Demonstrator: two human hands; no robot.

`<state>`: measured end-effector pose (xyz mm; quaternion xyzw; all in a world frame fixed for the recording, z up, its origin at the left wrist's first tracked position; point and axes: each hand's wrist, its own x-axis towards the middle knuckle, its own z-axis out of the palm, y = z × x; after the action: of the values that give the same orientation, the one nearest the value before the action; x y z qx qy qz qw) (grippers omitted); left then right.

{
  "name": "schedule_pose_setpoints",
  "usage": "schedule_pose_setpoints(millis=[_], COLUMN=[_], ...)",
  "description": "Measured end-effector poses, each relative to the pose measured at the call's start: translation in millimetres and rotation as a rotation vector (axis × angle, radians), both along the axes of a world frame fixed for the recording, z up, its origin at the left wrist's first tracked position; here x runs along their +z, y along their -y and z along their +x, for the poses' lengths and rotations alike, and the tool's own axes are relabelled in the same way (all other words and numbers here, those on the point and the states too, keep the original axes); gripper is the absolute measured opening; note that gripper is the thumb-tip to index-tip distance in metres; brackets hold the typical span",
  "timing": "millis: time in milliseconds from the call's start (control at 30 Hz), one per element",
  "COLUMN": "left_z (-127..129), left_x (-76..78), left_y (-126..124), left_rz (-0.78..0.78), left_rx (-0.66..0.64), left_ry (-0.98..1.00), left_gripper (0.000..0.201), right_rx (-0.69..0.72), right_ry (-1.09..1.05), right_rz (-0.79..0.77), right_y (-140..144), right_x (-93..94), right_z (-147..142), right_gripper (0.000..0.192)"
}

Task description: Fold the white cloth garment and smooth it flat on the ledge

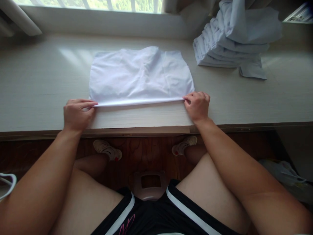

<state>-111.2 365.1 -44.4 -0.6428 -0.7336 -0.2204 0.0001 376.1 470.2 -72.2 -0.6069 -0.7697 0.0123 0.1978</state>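
Observation:
A white cloth garment (137, 75), its exact kind not clear, lies folded and slightly wrinkled on the pale tabletop (44, 81). My left hand (79, 112) pinches the near left corner between thumb and fingers. At the near right corner, my right hand (197, 103) grips the same edge with its fingers closed. Between the two hands the front edge runs nearly straight and taut. The cloth's far side is uneven, with a raised fold near the middle.
A stack of folded white garments (227, 42) stands at the back right, with one piece hanging out at its base. Behind the table is a window (97, 5) with a curtain (22, 16) at left. A plastic bag (281, 173) sits low at right, and a stool (149, 186) shows below me.

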Motion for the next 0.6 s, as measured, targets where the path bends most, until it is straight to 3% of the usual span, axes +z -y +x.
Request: schedule_pose_setpoints(millis=[600], left_z=[-25], left_x=[-3.1], left_y=[7], left_rz=[0.052], left_rx=[-0.055], left_ry=[-0.067], left_gripper=[0.037], right_rx=[-0.067], right_ry=[-0.019], right_rz=[-0.022], right_y=[-13], right_x=[-0.8], right_z=[23], right_gripper=[0.029])
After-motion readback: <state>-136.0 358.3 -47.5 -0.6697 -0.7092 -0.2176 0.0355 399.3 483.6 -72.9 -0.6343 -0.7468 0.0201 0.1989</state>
